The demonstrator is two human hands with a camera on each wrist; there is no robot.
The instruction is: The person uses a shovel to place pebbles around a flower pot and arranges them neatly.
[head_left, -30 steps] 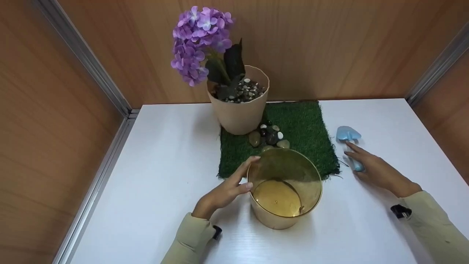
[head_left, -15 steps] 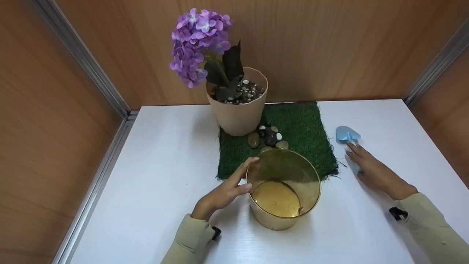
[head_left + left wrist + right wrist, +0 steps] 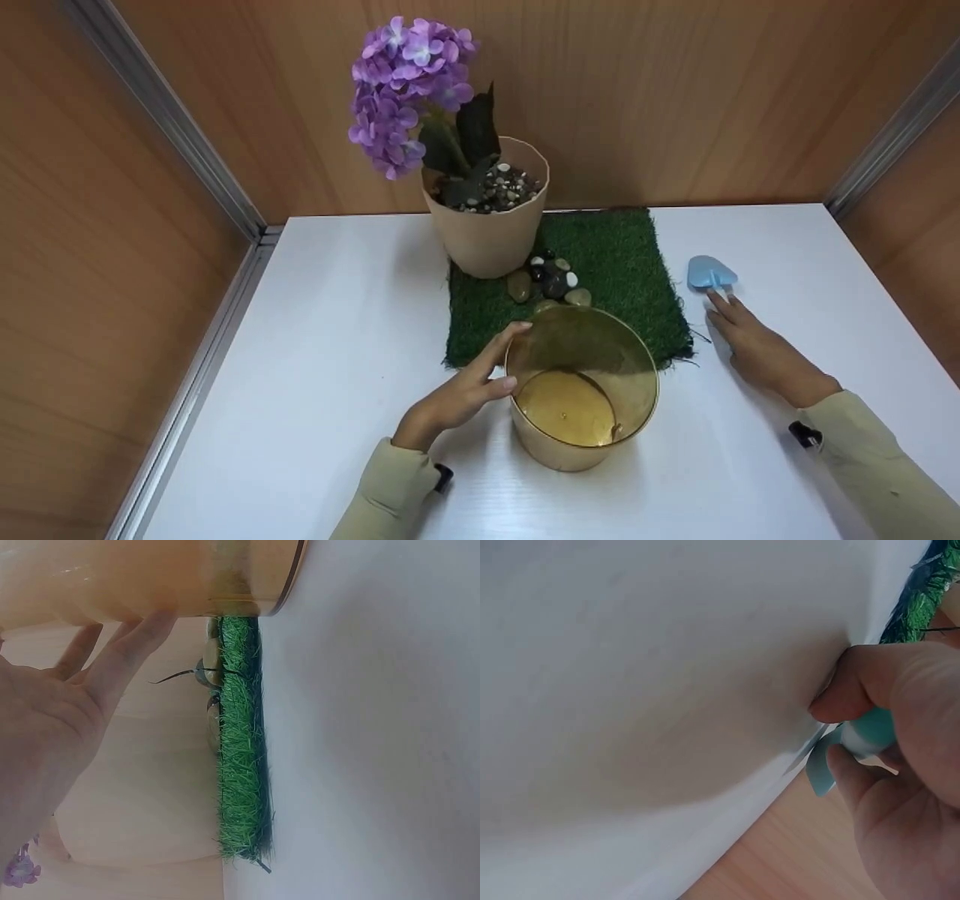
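My left hand (image 3: 456, 399) spreads thumb and fingers against the left side of an amber see-through pot (image 3: 566, 457), which stands upright on the table. In the left wrist view, fairly straight fingers (image 3: 131, 652) touch the pot's wall (image 3: 150, 581). On the right, my right hand (image 3: 769, 352) pinches the handle of a small light-blue trowel (image 3: 709, 271). The trowel's blade lies beyond my fingertips, while the hand covers its handle in the head view. In the right wrist view, thumb and fingers close round the blue-green handle (image 3: 870, 731).
A purple flower (image 3: 409, 82) grows from a beige pot (image 3: 487, 240) holding small stones, at the back. It stands partly on a green turf mat (image 3: 615, 255). Several pebbles (image 3: 555, 281) lie on the mat. Wooden panels (image 3: 675, 105) enclose the white table (image 3: 337, 315).
My right hand has shifted slightly left and settled over the trowel's handle, now gripping it. The trowel has hardly moved. My left hand and the amber pot stay as they were.
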